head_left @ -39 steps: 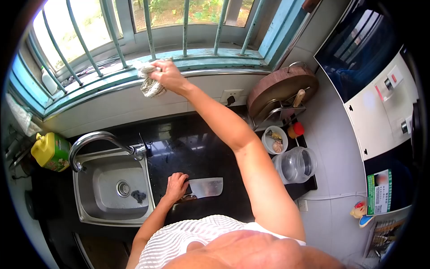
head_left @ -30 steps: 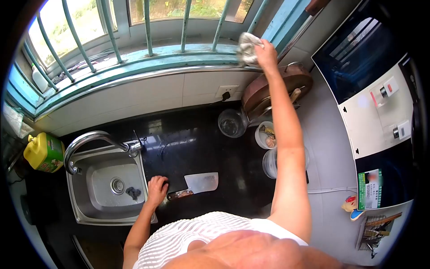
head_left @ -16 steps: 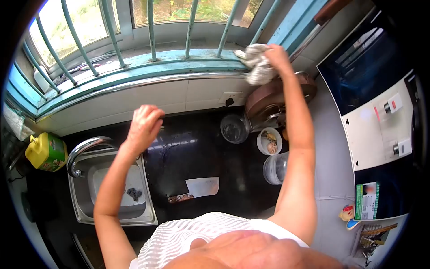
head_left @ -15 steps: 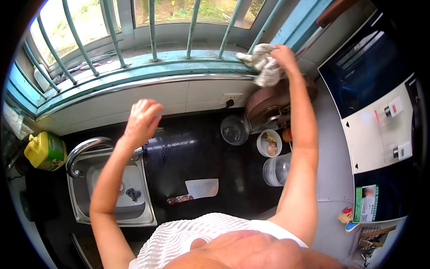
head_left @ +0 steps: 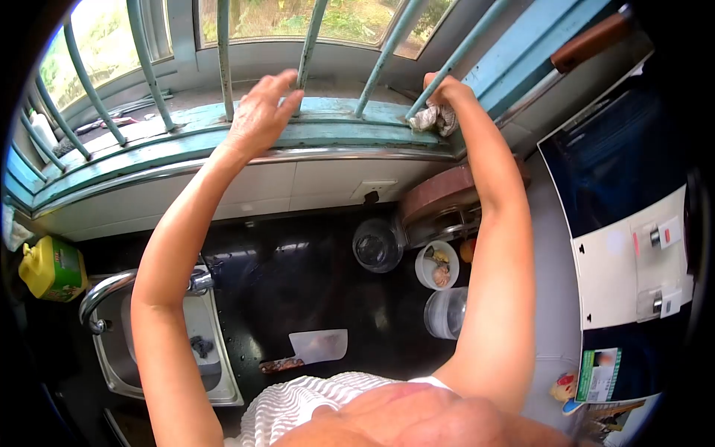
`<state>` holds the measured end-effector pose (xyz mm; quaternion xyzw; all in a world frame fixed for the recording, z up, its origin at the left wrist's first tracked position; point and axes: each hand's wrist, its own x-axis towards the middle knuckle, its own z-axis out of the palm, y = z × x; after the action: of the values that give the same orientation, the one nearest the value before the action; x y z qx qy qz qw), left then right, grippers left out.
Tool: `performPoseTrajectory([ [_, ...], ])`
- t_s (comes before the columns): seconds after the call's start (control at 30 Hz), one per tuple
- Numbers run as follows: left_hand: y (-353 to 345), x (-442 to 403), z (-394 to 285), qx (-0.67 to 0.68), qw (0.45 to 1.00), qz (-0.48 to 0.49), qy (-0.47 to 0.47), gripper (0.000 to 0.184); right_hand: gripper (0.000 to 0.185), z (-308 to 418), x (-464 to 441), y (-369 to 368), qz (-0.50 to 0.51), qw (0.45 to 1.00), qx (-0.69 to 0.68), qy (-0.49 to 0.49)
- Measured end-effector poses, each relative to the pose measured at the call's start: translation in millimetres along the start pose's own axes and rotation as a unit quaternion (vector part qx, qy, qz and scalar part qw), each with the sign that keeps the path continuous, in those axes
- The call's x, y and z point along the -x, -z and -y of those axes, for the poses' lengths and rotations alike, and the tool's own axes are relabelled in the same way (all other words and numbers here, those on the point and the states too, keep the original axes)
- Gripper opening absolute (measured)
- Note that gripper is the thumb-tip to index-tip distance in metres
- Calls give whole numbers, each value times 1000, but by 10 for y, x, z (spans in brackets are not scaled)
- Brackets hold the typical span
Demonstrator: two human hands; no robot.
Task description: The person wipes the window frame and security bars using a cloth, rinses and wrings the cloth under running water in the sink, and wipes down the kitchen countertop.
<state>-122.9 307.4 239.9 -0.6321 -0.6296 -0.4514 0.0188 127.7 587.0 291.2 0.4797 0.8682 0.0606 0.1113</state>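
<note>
My right hand [head_left: 450, 91] is closed on a crumpled pale cloth [head_left: 433, 119]. It presses the cloth against the foot of a bar at the right end of the blue window frame [head_left: 328, 132], and the bar partly hides the fingers. My left hand [head_left: 262, 113] is raised in front of the window bars [head_left: 307, 52], fingers stretched out and thumb apart, with nothing in it. Whether it touches the frame, I cannot tell.
A cleaver [head_left: 316, 347] lies on the black counter [head_left: 253, 298]. At right are a clear bowl [head_left: 377, 246], a white bowl with food pieces [head_left: 437, 265] and a clear container [head_left: 445, 313]. A sink [head_left: 223, 372] and a yellow jug [head_left: 52, 268] are at left.
My right hand has carried the cloth from in front of the bars down onto the frame's right end. My left hand has risen from over the counter to the bars, its fingers now extended.
</note>
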Motion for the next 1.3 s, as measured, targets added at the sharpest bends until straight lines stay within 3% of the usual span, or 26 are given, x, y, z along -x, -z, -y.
performPoseTrajectory([
  [0.03,-42,21,5,5,998,59,30,32,22,27,-30,123,-34,995,-52,-82],
  [0.07,-69,45,13,6,998,58,35,32,21,135,93,299,-99,995,33,-5],
  [0.1,-92,62,15,-75,996,50,0,30,22,165,163,510,-97,995,-2,13],
  [0.13,-109,72,17,-156,986,44,-39,29,23,89,91,539,-152,982,-115,19],
  [0.2,-146,77,17,-133,990,19,-34,29,25,-28,-89,552,-133,944,-297,53],
  [0.27,-151,75,-5,-151,988,24,-36,30,27,214,-47,342,-84,875,-455,146],
  [0.3,-144,81,-4,-151,987,17,-45,30,33,261,-171,137,-29,886,-424,184],
  [0.33,-138,94,-31,-150,987,19,-46,30,38,456,3,89,48,932,-334,129],
  [0.4,-107,112,-69,-166,985,12,-37,31,37,511,-23,-98,32,963,-249,99],
  [0.47,-122,121,-38,-156,987,6,-45,31,33,328,-230,-111,45,998,-34,23],
  [0.5,-115,131,-19,-147,988,4,-54,32,20,215,-130,-112,-10,998,58,24],
  [0.53,-121,137,-11,-146,988,3,-53,32,22,87,-88,-210,-95,989,109,10],
  [0.63,-162,136,-37,-158,986,5,-50,33,18,84,-87,-270,-123,980,158,2],
  [0.7,-128,122,-61,-165,985,26,-38,36,17,158,-105,-151,3,996,88,23],
  [0.77,-109,115,-76,-166,985,29,-25,37,21,317,-104,-43,11,995,-33,93],
  [0.83,-148,106,-98,-163,986,35,-17,39,34,476,-164,-168,-14,945,-263,197],
  [0.87,-153,115,-80,-167,985,34,-22,40,31,807,107,-42,-7,886,-405,226],
  [0.93,-127,119,-65,-181,983,31,-28,41,23,787,-152,-143,81,811,-528,240],
  [1.0,-117,135,-77,-177,983,44,-31,42,21,583,-228,-99,4,679,-688,255],
  [1.03,-120,134,-78,-178,982,48,-33,42,23,475,-180,31,-9,651,-722,234],
  [1.07,-121,134,-81,-183,981,48,-29,43,21,318,-152,165,-55,680,-693,234],
  [1.13,-130,137,-91,-182,982,46,-25,44,18,133,-63,337,-107,783,-597,140],
  [1.2,-132,137,-99,-178,983,38,-30,45,15,28,-82,428,-105,952,-273,87],
  [1.27,-143,132,-96,-180,982,37,-30,46,17,167,-4,274,-80,994,-35,59],
  [1.3,-150,132,-92,-187,981,39,-28,46,18,225,-131,41,-63,996,-18,66],
])
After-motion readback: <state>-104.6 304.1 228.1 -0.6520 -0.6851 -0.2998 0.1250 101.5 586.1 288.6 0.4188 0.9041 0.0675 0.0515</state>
